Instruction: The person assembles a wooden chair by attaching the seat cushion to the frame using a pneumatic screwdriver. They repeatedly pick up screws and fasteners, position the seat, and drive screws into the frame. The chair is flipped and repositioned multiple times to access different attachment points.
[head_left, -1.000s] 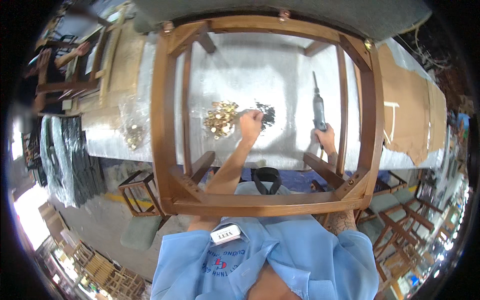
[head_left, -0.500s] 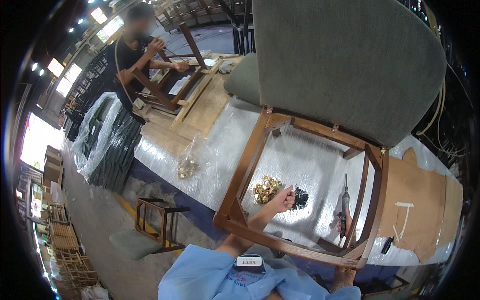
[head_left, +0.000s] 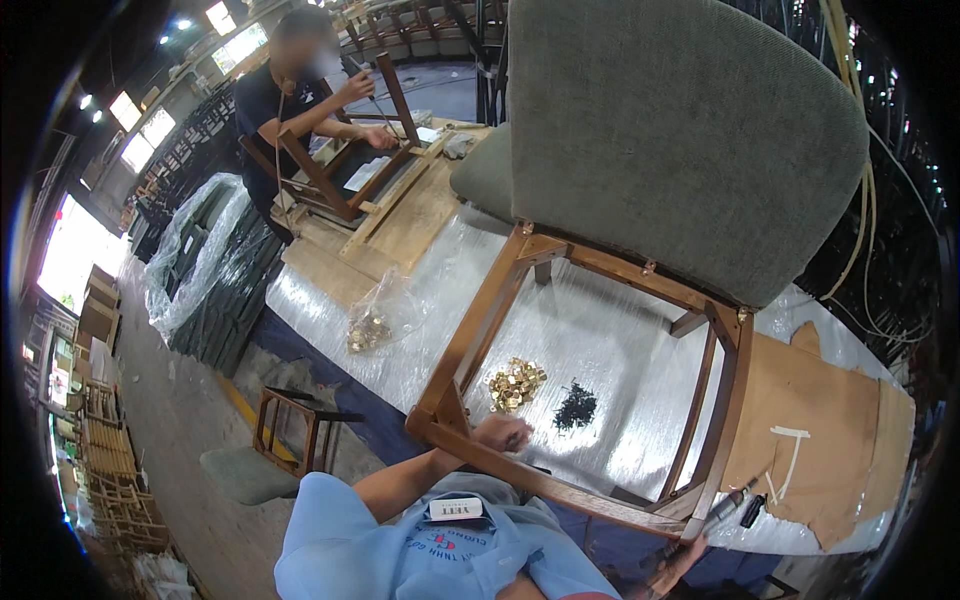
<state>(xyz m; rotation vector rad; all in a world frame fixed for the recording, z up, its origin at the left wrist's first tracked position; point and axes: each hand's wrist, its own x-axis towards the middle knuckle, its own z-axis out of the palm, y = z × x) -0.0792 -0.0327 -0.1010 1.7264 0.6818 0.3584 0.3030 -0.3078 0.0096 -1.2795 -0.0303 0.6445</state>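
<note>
The wooden chair frame (head_left: 475,330) sits over the film-covered counter (head_left: 630,420), its near rail running from about 10 o'clock to 4 o'clock. Through its opening show a heap of gold-coloured pieces (head_left: 517,385) and, at about 3 o'clock from it, a heap of small black pieces (head_left: 575,406); the two heaps lie near each other but apart.

The left hand (head_left: 503,433) is the nearer one to both: the gold-coloured heap lies at 12 o'clock from it, the black heap between 2 and 3. It is just inside the near rail, touching neither heap. Its fingers look partly curled, but blur hides whether they are apart or pinched on something.

The right hand (head_left: 678,567) is beyond the frame's corner at 5 o'clock, wrapped around a power screwdriver (head_left: 724,511). The tool's long axis runs from between 7 and 8 o'clock to between 1 and 2, bit end pointing away from the opening, toward a cardboard sheet (head_left: 835,420).

Further out, a large grey padded panel (head_left: 680,140) rises at 1 o'clock from the frame, and a clear bag (head_left: 375,325) with gold-coloured contents lies between 9 and 10.
</note>
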